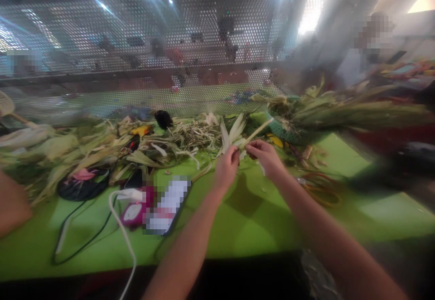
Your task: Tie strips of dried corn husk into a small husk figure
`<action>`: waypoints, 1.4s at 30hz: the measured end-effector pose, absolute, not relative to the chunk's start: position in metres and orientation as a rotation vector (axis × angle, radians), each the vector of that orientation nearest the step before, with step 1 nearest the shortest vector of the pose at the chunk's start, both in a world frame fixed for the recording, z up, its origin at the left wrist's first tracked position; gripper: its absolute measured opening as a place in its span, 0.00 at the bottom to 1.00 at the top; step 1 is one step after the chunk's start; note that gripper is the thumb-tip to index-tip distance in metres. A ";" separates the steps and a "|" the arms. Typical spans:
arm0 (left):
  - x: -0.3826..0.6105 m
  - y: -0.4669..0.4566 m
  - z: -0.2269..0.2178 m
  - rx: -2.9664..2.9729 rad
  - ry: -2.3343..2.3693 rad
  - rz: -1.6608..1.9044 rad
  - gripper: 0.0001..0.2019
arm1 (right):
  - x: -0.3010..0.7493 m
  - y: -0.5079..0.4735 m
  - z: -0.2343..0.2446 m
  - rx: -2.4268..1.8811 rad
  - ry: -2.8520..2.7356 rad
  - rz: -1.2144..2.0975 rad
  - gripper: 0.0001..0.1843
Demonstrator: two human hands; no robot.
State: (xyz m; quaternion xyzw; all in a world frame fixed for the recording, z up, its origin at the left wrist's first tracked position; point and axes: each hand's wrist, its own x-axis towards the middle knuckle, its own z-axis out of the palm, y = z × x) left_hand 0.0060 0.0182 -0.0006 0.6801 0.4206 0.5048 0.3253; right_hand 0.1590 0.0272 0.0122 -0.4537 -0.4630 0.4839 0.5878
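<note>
My left hand (227,166) is closed on the base of a pale green corn husk (237,128), whose leaves fan upward above the fingers. To its right, my right hand (267,157) has thumb and fingers pinched together on a narrow strip of husk (258,130) slanting up to the right. Both hands are close together over the green tabletop (248,227). Behind them lies a heap of shredded husk strips (195,132). The fingertips are slightly blurred, and the exact grip points are partly hidden.
A phone (168,207) lies left of my forearms, by a magenta power bank (136,211) with a white cable (127,245). A green basket (283,128) of husks stands right. Behind is a perforated metal screen (204,32). Another person's arm (12,205) enters left.
</note>
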 end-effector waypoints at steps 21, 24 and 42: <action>0.017 0.016 -0.001 1.272 1.077 1.407 0.10 | 0.142 0.004 0.010 -1.111 -1.736 0.096 0.06; 0.017 0.019 -0.002 1.114 0.950 1.408 0.12 | 0.141 0.001 0.011 -1.058 -2.005 -0.175 0.11; 0.004 0.027 0.015 0.638 0.845 1.292 0.13 | 0.139 -0.009 0.022 -0.935 -2.254 -0.198 0.08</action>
